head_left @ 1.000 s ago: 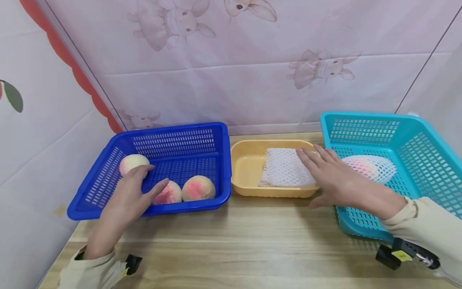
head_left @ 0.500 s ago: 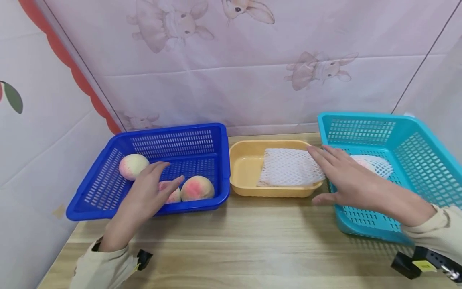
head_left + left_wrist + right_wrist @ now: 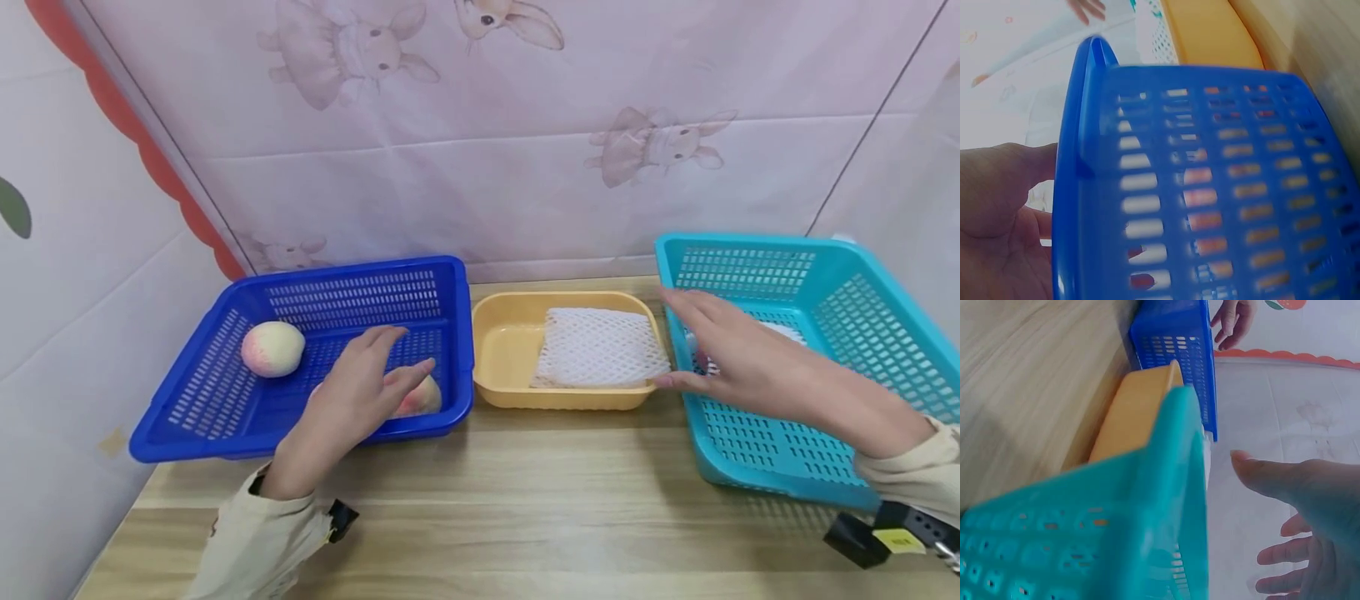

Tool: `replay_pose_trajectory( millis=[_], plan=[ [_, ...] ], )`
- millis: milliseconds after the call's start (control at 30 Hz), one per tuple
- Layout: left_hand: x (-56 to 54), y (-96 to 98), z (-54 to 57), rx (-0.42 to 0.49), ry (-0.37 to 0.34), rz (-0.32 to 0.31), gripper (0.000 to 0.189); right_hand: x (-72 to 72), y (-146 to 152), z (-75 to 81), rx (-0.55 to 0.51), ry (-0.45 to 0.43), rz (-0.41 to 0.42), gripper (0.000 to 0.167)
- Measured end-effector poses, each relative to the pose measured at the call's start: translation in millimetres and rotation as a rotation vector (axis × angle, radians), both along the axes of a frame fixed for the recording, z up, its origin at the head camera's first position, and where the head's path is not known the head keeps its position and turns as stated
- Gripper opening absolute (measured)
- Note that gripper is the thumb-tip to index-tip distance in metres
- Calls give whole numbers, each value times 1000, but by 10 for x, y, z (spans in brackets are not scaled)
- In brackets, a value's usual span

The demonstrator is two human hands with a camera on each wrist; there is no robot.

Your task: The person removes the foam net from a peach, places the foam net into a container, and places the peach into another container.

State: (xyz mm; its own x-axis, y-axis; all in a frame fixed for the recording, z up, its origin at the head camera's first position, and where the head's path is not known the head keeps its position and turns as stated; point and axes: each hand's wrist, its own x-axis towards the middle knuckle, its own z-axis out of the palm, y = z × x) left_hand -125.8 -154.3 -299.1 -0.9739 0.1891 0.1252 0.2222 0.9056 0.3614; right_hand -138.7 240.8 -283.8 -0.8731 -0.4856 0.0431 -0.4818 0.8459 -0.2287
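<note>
My left hand [image 3: 348,396] hovers over the front of the blue basket [image 3: 187,454], fingers extended and holding nothing. Beneath it a peach [image 3: 422,398] is partly covered, and a second one is almost wholly hidden by the hand. Farther left in the basket lies a pale yellow and pink peach [image 3: 273,349]. Above the left rim of the teal basket [image 3: 780,483] is my right hand [image 3: 738,354], its fingers spread and nothing in them. White foam netting [image 3: 783,332] shows behind that hand, mostly covered. In the right wrist view the thumb stands apart from the fingers.
Between the two baskets sits a yellow tray [image 3: 510,354] with flat white foam net sleeves [image 3: 600,348] in it. All stand on a wooden table [image 3: 540,500] against a wall [image 3: 487,200] covered with rabbit-print sheeting.
The left hand has moved right, from beside the left peach to over the front peaches. My right hand has drifted right, off the net sleeves to the teal basket's rim.
</note>
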Motion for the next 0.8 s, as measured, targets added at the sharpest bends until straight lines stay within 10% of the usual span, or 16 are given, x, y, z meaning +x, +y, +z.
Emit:
replay_pose_trajectory(
  millis=[800],
  plan=[
    [74,954,-112,116,94,-298,57,-75,516,-135,90,-58,-71,124]
  ],
)
